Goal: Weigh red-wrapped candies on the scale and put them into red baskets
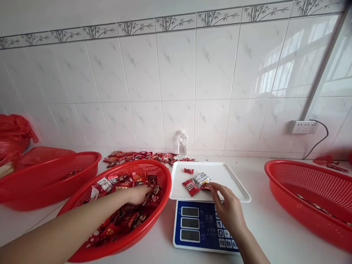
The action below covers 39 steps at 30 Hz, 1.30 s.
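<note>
My left hand [139,194] reaches into a red oval plastic basket [90,253] full of small wrapped candies [118,186]. Its fingers are curled among the wrappers at the basket's right side, closed on a candy that they partly cover. Over the front of a white tray [220,172], my right hand [227,205] pinches the edge of a dark red candy packet [205,186]. Beside that packet on the tray lie a silver-white packet [201,178], a red packet [190,187] and a small red twist-wrapped candy [188,171]. The tray sits on a blue weighing scale [203,234].
More red wrapped candies [132,157] lie along the wall beside a clear plastic bottle [182,144]. Another red basket [93,165] stands at left, near red plastic bags [16,132]. At right is a further red basket [277,176], below a wall socket strip [304,127].
</note>
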Tool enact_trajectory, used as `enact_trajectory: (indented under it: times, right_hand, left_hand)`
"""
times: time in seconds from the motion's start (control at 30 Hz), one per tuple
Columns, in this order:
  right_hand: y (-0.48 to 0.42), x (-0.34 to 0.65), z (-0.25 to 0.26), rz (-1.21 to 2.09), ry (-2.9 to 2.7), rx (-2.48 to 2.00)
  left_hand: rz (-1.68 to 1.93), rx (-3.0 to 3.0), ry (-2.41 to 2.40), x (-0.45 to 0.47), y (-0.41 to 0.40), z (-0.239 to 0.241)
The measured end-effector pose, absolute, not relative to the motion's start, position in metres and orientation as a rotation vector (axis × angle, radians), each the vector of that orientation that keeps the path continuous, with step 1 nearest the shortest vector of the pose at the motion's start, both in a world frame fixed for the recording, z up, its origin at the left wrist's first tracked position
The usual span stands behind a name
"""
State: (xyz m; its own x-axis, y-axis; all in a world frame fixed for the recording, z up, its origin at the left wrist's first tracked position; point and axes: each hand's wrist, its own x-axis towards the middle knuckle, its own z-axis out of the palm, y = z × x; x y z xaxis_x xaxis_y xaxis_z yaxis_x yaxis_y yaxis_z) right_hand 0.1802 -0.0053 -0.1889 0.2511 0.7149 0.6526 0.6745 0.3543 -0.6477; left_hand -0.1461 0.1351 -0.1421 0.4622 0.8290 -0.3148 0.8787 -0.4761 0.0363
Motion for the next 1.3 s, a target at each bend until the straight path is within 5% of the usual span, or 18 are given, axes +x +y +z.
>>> enact_trajectory:
  times: [0.43,0.93,1.3]
  right_hand:
    - [-0.013,0.184,-0.190,0.063,-1.384,-1.400]
    - [-0.016,0.186,-0.195,0.008,-1.362,-1.453]
    - [-0.017,0.185,-0.192,0.055,-1.360,-1.465]
  left_hand:
    - [-0.444,2.480,1.524,-0.132,0.132,-0.136]
    - [-0.057,2.413,1.821,-0.144,0.148,-0.128]
    - [-0.198,2.437,1.771,-0.123,0.140,-0.145]
